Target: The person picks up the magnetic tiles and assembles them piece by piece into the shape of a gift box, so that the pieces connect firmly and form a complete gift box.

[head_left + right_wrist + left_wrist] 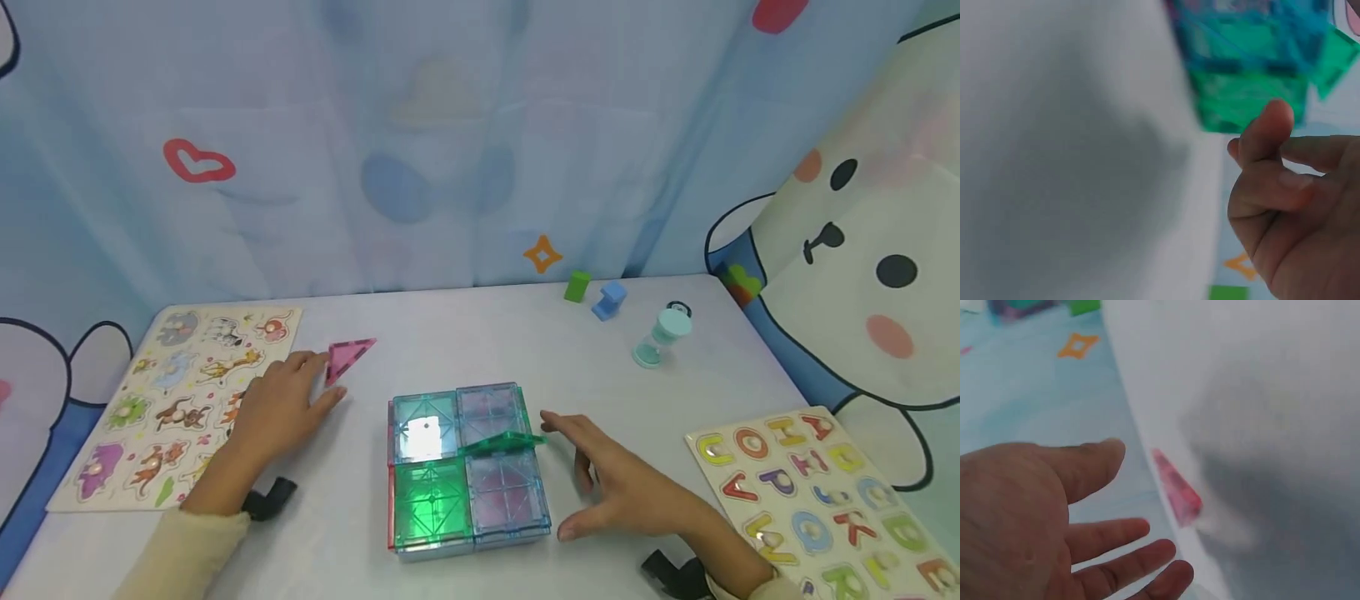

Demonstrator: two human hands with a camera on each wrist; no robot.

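A boxy structure of clear magnetic tiles [433,504], green, blue and red at the edge, stands mid-table. One green triangular tile [502,442] sits raised on its top. My right hand [626,487] is just to the right of the structure, fingers loosely bent and holding nothing. In the right wrist view its fingertips [1272,119] overlap the green side. A pink triangular tile [347,358] lies on the table by my left hand [281,408]. The left fingers are loosely extended, with the tile just beyond their tips in the left wrist view.
On the left, partly under my left arm, lies an animal puzzle board [176,367]. A letter puzzle board [817,492] is at the right. Toward the back edge are a green block [577,286], a blue block [609,300] and a teal hourglass-shaped item [662,336]. A curtain [450,150] hangs behind the table.
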